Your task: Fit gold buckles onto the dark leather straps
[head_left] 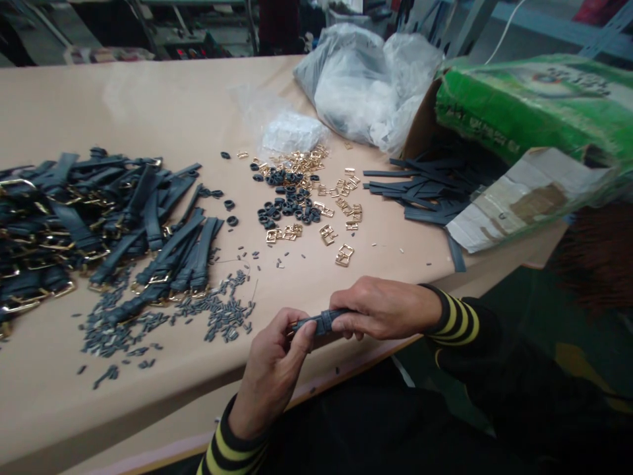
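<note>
A short dark blue strap (324,322) with a loop around it is held between my two hands, above the table's front edge. My left hand (277,359) pinches its left end between thumb and fingers. Closed on the right end is my right hand (378,309), fingers curled under. Gold buckles (345,254) and small dark loops (287,208) are scattered beyond my hands. Many tiny dark pieces (225,316) lie left of my left hand. Whether a buckle sits in the held strap is hidden by my fingers.
A big pile of buckled straps (74,224) covers the table's left. Loose strips (420,188) spill from a green box (524,112) at the right, beside a white carton flap (524,201). Plastic bags (356,79) stand at the back.
</note>
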{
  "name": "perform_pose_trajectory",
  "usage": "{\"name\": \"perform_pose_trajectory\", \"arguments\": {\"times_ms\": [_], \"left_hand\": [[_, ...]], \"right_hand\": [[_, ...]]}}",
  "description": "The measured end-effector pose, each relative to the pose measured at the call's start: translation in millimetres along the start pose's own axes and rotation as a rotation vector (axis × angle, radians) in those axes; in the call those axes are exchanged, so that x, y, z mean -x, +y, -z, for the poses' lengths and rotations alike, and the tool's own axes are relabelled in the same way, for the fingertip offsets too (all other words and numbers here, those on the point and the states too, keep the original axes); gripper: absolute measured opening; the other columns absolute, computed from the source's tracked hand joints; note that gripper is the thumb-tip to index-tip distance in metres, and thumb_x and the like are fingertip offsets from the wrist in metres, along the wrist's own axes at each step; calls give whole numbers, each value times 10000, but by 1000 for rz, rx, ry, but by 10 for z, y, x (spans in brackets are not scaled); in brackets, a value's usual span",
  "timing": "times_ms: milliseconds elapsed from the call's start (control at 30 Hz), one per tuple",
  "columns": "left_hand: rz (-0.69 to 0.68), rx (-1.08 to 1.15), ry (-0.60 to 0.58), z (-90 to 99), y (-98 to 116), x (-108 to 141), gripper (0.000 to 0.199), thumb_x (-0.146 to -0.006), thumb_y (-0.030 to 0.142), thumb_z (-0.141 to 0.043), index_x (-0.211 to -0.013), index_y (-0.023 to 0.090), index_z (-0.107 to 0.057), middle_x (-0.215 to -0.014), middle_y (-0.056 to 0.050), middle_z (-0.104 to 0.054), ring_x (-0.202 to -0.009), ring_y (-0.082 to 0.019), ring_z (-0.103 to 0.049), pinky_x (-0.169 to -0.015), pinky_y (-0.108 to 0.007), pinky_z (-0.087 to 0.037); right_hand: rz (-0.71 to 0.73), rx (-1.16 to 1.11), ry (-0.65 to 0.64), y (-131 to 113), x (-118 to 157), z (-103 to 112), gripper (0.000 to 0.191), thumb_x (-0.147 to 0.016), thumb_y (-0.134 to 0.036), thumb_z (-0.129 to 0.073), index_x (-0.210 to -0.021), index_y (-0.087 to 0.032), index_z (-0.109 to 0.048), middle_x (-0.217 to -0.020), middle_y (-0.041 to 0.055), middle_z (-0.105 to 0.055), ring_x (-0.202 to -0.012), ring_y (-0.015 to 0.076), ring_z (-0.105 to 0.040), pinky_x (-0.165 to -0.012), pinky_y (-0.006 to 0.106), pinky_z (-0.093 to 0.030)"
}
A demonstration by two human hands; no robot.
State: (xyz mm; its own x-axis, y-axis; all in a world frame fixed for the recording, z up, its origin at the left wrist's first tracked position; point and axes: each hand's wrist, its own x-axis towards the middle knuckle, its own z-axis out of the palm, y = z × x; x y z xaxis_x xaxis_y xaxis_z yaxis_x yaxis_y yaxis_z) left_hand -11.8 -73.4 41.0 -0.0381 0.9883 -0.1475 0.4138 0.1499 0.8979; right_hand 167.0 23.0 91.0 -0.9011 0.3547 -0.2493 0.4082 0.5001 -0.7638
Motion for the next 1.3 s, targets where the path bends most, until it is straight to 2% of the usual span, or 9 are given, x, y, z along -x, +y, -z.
{"name": "perform_pose_trajectory", "arguments": {"times_ms": [100, 367, 533, 700, 767, 867, 933, 1133, 1300], "left_hand": [[21, -18, 18, -53, -11, -15, 216, -811, 371, -471, -737, 174, -521, -481, 63, -426, -424, -82, -386, -406, -182, -325], [-22, -183, 122, -156, 7, -43, 194, -809, 329, -467, -702, 176, -519, -479, 62, -436, -423, -86, -412, -421, -186, -327], [-77, -254, 85, -140, -8, -45, 184, -814, 318, -457, -705, 180, -514, -498, 55, -469, -447, -94, -437, -454, -194, -347], [-63, -225, 72, -113, 2, -50, 189, -814, 327, -453, -707, 182, -509, -527, 43, -493, -482, -99, -456, -475, -203, -360], [-34, -155, 21, -84, 9, -54, 186, -814, 334, -458, -731, 178, -514, -547, 39, -497, -497, -99, -462, -488, -207, -375], [29, 9, -130, -25, 10, -65, 179, -808, 339, -477, -778, 169, -522, -570, 39, -487, -505, -95, -460, -487, -208, -393], [63, 83, -190, 2, 2, -76, 174, -796, 335, -500, -778, 164, -523, -573, 42, -481, -501, -89, -453, -478, -206, -391], [128, 142, -223, 2, -9, -114, 171, -788, 328, -519, -756, 161, -508, -545, 57, -465, -479, -76, -434, -469, -200, -365], [123, 174, -320, 39, 59, -115, 168, -790, 326, -516, -761, 160, -511, -497, 57, -490, -457, -80, -451, -470, -201, -369]], "right_hand": [[-12, -97, -33, 29, -16, -41, 121, -862, -135, -442, -778, -115, -528, -643, 9, -598, -527, 68, -505, -532, 176, -358], [37, -67, -72, 160, -68, -39, 176, -824, -74, -432, -667, -125, -491, -567, -21, -503, -499, 63, -423, -531, 186, -331], [60, -210, -31, 275, -108, -136, 218, -849, -164, -430, -640, -123, -478, -542, -41, -431, -482, 52, -375, -489, 176, -298], [30, -329, 21, 327, -128, -212, 286, -842, -328, -461, -654, -115, -489, -534, -62, -323, -491, 49, -304, -463, 171, -253], [18, -375, 20, 337, -128, -213, 305, -836, -358, -469, -658, -111, -493, -539, -62, -321, -496, 49, -300, -463, 172, -253], [4, -396, 18, 355, -124, -203, 301, -835, -359, -469, -680, -104, -511, -543, -61, -324, -500, 51, -300, -462, 175, -251], [1, -415, 1, 370, -122, -202, 298, -835, -358, -470, -701, -98, -528, -547, -59, -333, -502, 51, -305, -464, 176, -251], [-23, -613, -31, 411, -118, -245, 344, -816, -412, -507, -698, -90, -530, -540, -60, -367, -488, 44, -317, -461, 176, -249], [-46, -824, -65, 439, -117, -303, 370, -799, -448, -526, -722, -87, -542, -538, -55, -413, -457, 37, -332, -442, 173, -253]]}}
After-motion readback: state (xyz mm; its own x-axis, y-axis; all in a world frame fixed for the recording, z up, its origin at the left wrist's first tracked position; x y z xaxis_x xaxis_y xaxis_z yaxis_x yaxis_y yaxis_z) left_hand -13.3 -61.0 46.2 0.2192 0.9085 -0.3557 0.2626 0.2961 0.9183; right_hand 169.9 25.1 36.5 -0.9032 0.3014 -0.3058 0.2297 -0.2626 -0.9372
